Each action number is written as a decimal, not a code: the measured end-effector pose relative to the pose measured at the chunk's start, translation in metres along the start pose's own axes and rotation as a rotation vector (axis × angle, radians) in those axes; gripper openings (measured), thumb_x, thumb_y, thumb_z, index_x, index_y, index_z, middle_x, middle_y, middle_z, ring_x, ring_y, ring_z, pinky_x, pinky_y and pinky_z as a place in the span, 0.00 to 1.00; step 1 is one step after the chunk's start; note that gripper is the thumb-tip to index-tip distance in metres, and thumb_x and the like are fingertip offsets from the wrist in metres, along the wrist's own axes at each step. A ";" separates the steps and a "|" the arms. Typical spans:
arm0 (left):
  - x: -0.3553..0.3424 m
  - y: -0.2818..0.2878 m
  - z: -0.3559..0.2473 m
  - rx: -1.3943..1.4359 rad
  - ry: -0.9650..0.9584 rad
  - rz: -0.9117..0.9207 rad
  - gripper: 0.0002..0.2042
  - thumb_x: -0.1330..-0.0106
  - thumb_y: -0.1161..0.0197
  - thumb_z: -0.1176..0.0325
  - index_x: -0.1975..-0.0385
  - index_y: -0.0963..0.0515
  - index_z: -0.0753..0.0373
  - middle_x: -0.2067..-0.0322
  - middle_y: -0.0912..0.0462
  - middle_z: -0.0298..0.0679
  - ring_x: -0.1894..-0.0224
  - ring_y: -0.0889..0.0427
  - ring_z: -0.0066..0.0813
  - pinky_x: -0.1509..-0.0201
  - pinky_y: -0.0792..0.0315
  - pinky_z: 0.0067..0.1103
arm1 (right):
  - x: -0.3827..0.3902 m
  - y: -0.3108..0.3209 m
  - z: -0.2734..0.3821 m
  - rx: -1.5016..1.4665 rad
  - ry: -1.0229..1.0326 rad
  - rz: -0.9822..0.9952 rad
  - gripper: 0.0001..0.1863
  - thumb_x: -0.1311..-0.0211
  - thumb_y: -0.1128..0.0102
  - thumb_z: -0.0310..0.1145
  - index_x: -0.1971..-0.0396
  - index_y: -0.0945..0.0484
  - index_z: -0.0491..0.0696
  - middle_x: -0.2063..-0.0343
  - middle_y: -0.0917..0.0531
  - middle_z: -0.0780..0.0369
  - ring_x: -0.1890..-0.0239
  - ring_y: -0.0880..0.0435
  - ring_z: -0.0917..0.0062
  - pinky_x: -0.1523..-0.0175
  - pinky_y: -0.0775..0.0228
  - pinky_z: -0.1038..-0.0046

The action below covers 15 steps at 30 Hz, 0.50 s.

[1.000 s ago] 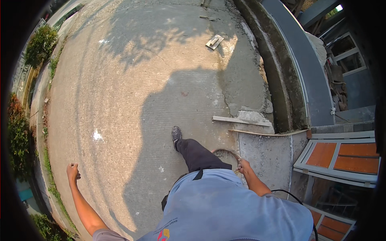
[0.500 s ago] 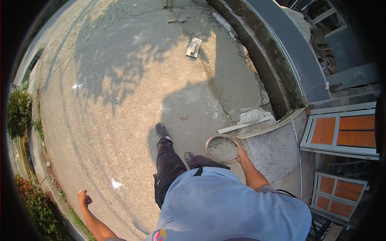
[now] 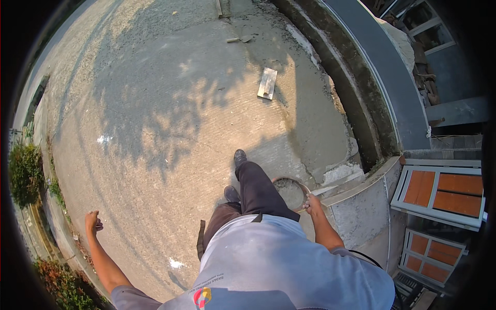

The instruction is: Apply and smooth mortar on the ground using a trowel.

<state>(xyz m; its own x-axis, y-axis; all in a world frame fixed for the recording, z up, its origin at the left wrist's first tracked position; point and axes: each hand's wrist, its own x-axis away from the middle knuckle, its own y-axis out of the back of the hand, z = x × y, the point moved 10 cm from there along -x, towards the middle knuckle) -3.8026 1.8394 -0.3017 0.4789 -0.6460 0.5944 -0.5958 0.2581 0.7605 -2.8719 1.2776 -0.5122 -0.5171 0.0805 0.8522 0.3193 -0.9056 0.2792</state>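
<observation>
My right hand (image 3: 312, 202) is closed around the rim of a round sieve (image 3: 307, 189), a hoop with a thin brownish edge. It hangs beside my right thigh, partly covered by my leg; its inside looks grey and mottled, with the mesh too fine to make out. Out to the left, my left hand (image 3: 93, 222) swings clear of my body, fingers curled in, with nothing seen in it. Ahead on the concrete lies a flat rectangular plastering float (image 3: 267, 83), and farther off a small trowel (image 3: 246, 39).
Fresh grey cement (image 3: 323, 139) borders an open drainage channel (image 3: 351, 98) on the right. A pale wooden strip (image 3: 336, 184) lies near the channel's end. Windows with orange panels (image 3: 439, 191) stand to the right. Bushes (image 3: 26, 173) line the left edge.
I have taken a step, and my other foot is now in front. The float appears nearer and further right. My left hand has swung forward, while the sieve stays in my right.
</observation>
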 end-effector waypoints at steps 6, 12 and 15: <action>-0.085 0.008 -0.232 -0.002 -0.109 -0.044 0.12 0.39 0.45 0.60 0.66 0.28 0.62 0.85 0.31 0.37 0.86 0.28 0.32 0.82 0.27 0.31 | -0.017 -0.116 0.058 -0.033 -0.104 0.027 0.06 0.41 0.49 0.35 0.75 0.32 0.52 0.89 0.42 0.72 0.92 0.48 0.84 0.84 0.48 0.75; -0.141 -0.037 -0.361 -0.055 -0.005 0.107 0.12 0.41 0.43 0.58 0.65 0.27 0.60 0.83 0.29 0.38 0.85 0.26 0.34 0.81 0.26 0.33 | -0.018 -0.216 0.131 -0.074 -0.133 -0.055 0.07 0.42 0.48 0.34 0.77 0.33 0.52 0.90 0.42 0.71 0.92 0.47 0.82 0.85 0.47 0.72; -0.179 -0.027 -0.418 -0.113 0.023 0.130 0.16 0.40 0.44 0.56 0.59 0.26 0.61 0.80 0.30 0.38 0.83 0.26 0.33 0.77 0.26 0.33 | -0.013 -0.265 0.176 -0.088 -0.137 -0.082 0.07 0.42 0.48 0.35 0.77 0.33 0.51 0.90 0.42 0.71 0.92 0.46 0.82 0.85 0.47 0.73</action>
<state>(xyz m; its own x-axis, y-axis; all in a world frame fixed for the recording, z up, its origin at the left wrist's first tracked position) -3.6026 2.2485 -0.3189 0.4177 -0.5858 0.6946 -0.5778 0.4187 0.7006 -2.8104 1.5898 -0.5192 -0.4233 0.2057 0.8823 0.2069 -0.9262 0.3152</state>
